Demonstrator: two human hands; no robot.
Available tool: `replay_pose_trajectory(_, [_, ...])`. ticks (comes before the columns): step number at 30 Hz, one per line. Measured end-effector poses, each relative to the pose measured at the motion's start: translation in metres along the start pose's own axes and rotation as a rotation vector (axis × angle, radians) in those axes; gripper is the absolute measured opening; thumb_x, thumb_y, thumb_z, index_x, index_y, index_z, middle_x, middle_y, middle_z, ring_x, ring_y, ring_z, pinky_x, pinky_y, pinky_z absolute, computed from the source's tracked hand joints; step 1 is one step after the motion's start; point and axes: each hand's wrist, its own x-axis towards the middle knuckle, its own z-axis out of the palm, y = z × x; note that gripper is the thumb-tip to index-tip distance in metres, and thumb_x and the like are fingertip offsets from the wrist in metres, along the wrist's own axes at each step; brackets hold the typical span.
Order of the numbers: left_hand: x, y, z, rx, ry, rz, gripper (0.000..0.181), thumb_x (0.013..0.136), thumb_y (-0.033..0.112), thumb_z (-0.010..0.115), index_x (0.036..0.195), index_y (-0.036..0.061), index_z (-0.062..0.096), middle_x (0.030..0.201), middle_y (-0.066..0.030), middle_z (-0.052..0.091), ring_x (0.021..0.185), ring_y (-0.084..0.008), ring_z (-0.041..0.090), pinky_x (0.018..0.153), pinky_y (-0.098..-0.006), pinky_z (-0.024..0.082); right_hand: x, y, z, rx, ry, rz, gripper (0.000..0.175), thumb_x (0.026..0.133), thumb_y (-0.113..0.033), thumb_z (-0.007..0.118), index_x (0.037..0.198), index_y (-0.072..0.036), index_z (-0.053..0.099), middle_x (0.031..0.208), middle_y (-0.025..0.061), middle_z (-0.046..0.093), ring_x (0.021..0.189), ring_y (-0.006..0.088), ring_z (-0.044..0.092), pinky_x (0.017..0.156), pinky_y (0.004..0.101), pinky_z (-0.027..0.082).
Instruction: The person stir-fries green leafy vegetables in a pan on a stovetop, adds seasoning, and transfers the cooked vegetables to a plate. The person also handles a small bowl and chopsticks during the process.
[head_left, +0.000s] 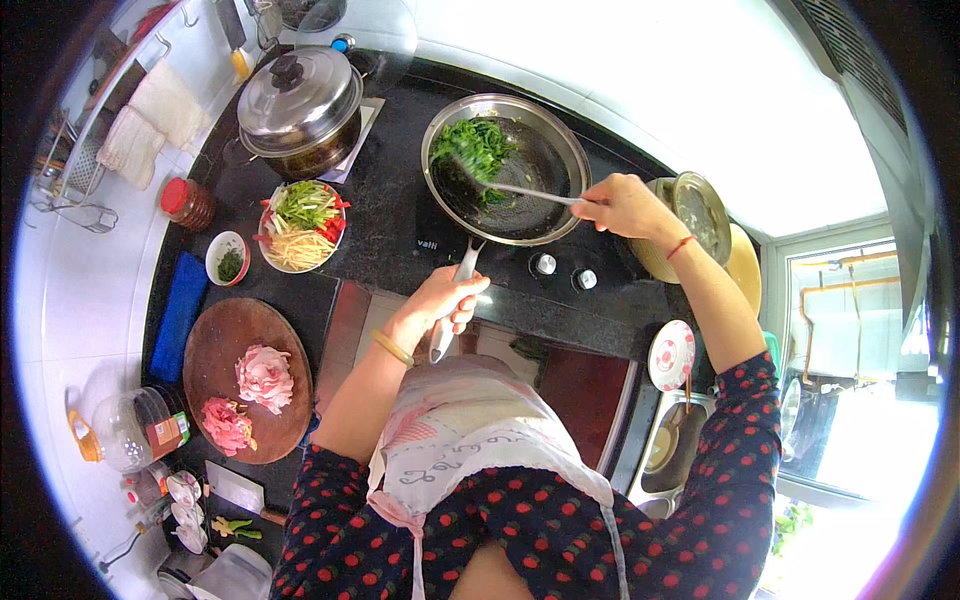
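Observation:
My left hand (447, 301) is closed around the handle (466, 264) of a wide frying pan (551, 217) on the black stovetop. Leafy greens (474, 148) lie heaped in the pan's far left part. A metal cooking utensil (534, 195) reaches from my right hand (621, 205) into the greens; its working end is blurred. Left of the pan, a plate (291, 265) holds sliced green and red vegetables with pale yellow strips. Two piles of sliced raw meat (265, 378) rest on a round wooden cutting board (201, 341) at the left.
A lidded steel pot (306, 112) stands at the back left. Near it are a red-lidded jar (186, 204) and a bowl of chopped herbs (228, 259). A cleaver (235, 487) lies below the board. Glass-lidded cookware (701, 217) and a sink (667, 457) are at the right.

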Motion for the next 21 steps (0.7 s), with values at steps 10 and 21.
replay_pose_trajectory(10, [0.005, -0.007, -0.001, 0.011, -0.01, 0.017, 0.026, 0.104, 0.032, 0.071, 0.109, 0.0135, 0.053, 0.065, 0.005, 0.047, 0.045, -0.0088, 0.046, 0.04, -0.0305, 0.04, -0.029, -0.03, -0.035, -0.134, -0.186, -0.051, 0.046, 0.103, -0.042, 0.065, 0.088, -0.001, 0.079, 0.064, 0.0117, 0.071, 0.062, 0.0237, 0.071, 0.063, 0.0413, 0.057])
replay_pose_trajectory(21, [-0.002, -0.001, -0.001, -0.08, -0.041, 0.039, 0.023, 0.103, 0.024, 0.07, 0.098, 0.0152, 0.049, 0.064, 0.0064, 0.043, 0.047, -0.007, 0.041, 0.043, -0.0302, 0.037, 0.087, -0.04, -0.003, -0.824, 0.158, -0.311, 0.018, 0.091, -0.01, 0.062, 0.088, 0.0, 0.076, 0.094, 0.0242, 0.077, 0.091, 0.042, 0.076, 0.081, 0.0513, 0.062])
